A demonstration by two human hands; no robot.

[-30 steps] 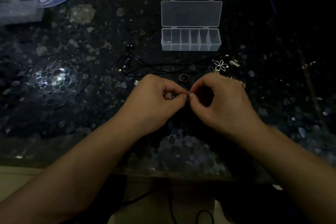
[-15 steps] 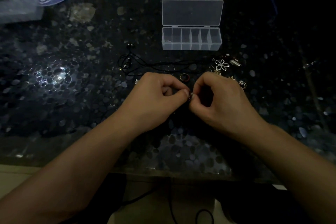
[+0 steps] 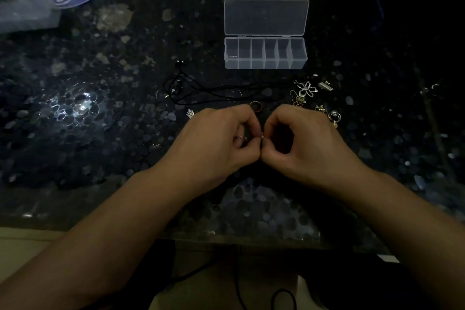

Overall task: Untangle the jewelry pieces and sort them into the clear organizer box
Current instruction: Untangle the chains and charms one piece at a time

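Left hand: fingers curled, thumb and forefinger pinching a tiny jewelry piece at the point where both hands meet; a small ring shows at its inner fingers.
Right hand: curled likewise, its fingertips pinching the same tiny piece from the other side — what the piece is cannot be told in the dim light.
Organizer box: clear plastic, at 12 o'clock from the hands and well apart from them, lid flung back flat behind it. Six compartments in a row; the leftmost holds a small pale item, too small to name; the other five look bare.
Black cord: tangled loops between box and hands, spreading toward 10 o'clock.
Red-edged ring: on the table just beyond the hands, at 12 o'clock.
Flower pendant: at 1 o'clock among loose silver and gold pieces.
Ringed charm: just beside the right hand, at 2 o'clock.
Table: dark, pebbled, glossy — a light glare at 9 o'clock.
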